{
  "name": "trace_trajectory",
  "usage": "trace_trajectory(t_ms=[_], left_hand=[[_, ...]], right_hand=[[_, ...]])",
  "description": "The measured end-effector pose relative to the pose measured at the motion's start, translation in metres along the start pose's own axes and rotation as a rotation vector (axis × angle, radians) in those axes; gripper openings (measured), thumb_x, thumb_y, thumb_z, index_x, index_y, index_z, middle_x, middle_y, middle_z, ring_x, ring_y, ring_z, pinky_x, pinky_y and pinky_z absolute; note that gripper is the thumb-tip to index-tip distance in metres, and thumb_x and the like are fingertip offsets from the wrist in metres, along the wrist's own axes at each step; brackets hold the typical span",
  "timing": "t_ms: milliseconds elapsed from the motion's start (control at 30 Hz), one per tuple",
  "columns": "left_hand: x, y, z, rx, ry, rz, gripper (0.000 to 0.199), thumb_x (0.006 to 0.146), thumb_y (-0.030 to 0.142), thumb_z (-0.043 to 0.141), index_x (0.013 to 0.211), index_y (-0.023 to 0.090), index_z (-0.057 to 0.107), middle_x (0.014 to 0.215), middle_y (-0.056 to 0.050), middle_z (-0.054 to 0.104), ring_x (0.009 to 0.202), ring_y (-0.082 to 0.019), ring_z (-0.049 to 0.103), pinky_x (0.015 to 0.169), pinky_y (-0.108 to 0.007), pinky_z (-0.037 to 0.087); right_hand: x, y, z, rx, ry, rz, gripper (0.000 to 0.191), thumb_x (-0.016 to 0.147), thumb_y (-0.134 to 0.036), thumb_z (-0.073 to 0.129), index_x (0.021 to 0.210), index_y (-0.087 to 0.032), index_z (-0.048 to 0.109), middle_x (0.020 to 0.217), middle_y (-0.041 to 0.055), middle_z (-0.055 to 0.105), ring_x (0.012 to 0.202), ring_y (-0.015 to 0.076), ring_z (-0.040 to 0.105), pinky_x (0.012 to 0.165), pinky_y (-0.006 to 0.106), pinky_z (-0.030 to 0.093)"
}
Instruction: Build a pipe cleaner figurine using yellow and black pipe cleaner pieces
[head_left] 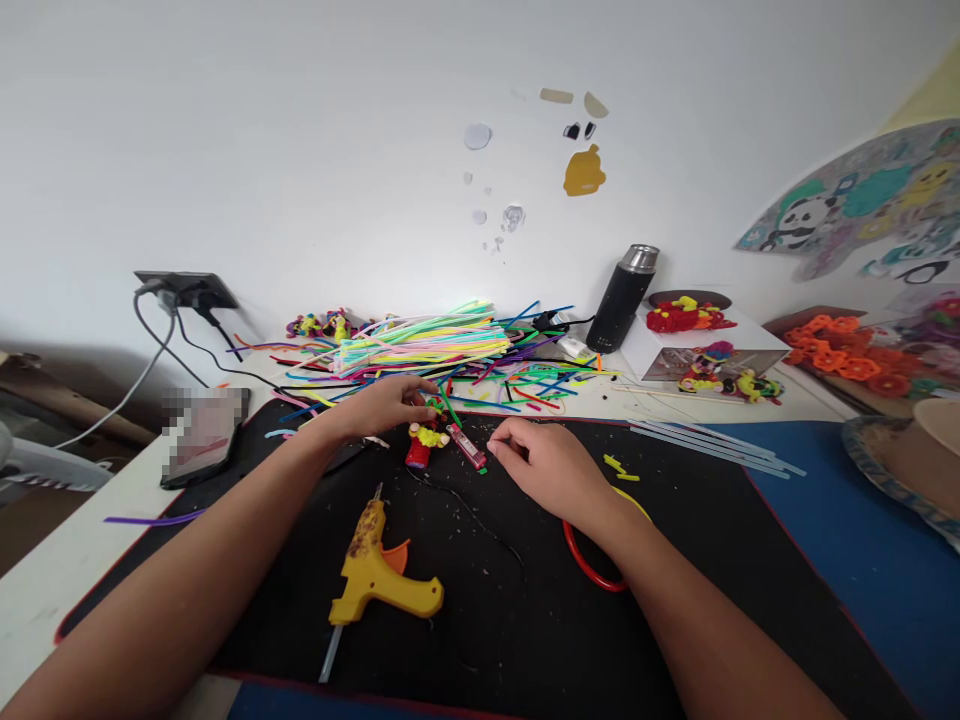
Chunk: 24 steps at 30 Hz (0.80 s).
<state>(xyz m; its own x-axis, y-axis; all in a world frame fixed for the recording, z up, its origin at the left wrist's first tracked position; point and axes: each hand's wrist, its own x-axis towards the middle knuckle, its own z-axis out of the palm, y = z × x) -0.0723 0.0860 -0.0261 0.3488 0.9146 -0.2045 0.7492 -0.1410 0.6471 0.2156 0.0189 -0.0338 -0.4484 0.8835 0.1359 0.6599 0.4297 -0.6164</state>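
My left hand (401, 403) is closed at the fingertips on the green top of a small pipe-cleaner figure (427, 438), which has a yellow middle and a red base. The figure stands on the black mat (502, 620). Just right of it lies a small red and clear packet (467, 447). My right hand (536, 458) hovers beside that packet with thumb and fingers pressed together; whatever they hold is too small to make out. A yellow hot glue gun (382, 575) rests on its side in front, with a glue stick in its back end.
Behind the mat lies a heap of coloured pipe cleaners (427, 345). A black flask (622, 300) stands beside a white box (675, 350). Clear glue sticks (712, 445) lie right. A red curved handle (589, 565) is partly under my right forearm. A phone (206, 435) lies left.
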Motion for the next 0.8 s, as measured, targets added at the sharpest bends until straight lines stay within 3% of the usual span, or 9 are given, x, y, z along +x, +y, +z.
trace_trajectory(t_ms=[400, 600, 733, 800], left_hand=[[0.002, 0.003, 0.003, -0.037, -0.033, -0.005, 0.069, 0.070, 0.077, 0.072, 0.110, 0.021, 0.080, 0.086, -0.004, 0.077, 0.083, -0.026, 0.069, 0.070, -0.031, 0.051], [0.001, -0.001, -0.001, -0.115, -0.041, -0.027, 0.066, 0.074, 0.069, 0.072, 0.119, 0.022, 0.075, 0.092, -0.004, 0.078, 0.090, -0.027, 0.072, 0.075, -0.032, 0.054], [-0.002, 0.001, -0.010, -0.039, -0.016, -0.050, 0.068, 0.075, 0.070, 0.067, 0.121, 0.021, 0.074, 0.090, -0.003, 0.078, 0.088, -0.027, 0.073, 0.075, -0.032, 0.054], [-0.004, 0.003, -0.014, 0.046, 0.052, -0.043, 0.066, 0.077, 0.068, 0.064, 0.121, 0.020, 0.074, 0.095, -0.006, 0.079, 0.091, -0.029, 0.073, 0.078, -0.034, 0.055]], right_hand=[[0.000, 0.000, -0.001, -0.005, 0.005, 0.000, 0.014, 0.101, -0.026, 0.062, 0.095, -0.023, 0.074, 0.073, -0.0001, 0.073, 0.060, 0.0163, 0.058, 0.060, 0.030, 0.031], [0.000, 0.003, -0.007, 0.070, 0.074, 0.009, 0.015, 0.102, -0.030, 0.061, 0.095, -0.023, 0.072, 0.072, -0.0010, 0.071, 0.061, 0.0161, 0.058, 0.060, 0.029, 0.033], [0.001, 0.008, -0.015, 0.142, 0.124, 0.038, 0.020, 0.103, -0.036, 0.058, 0.094, -0.023, 0.071, 0.073, -0.0012, 0.071, 0.060, 0.0156, 0.059, 0.060, 0.028, 0.036], [0.002, 0.010, -0.018, 0.174, 0.139, 0.073, 0.023, 0.103, -0.039, 0.057, 0.095, -0.023, 0.070, 0.068, -0.0019, 0.068, 0.056, 0.0153, 0.058, 0.059, 0.028, 0.038]])
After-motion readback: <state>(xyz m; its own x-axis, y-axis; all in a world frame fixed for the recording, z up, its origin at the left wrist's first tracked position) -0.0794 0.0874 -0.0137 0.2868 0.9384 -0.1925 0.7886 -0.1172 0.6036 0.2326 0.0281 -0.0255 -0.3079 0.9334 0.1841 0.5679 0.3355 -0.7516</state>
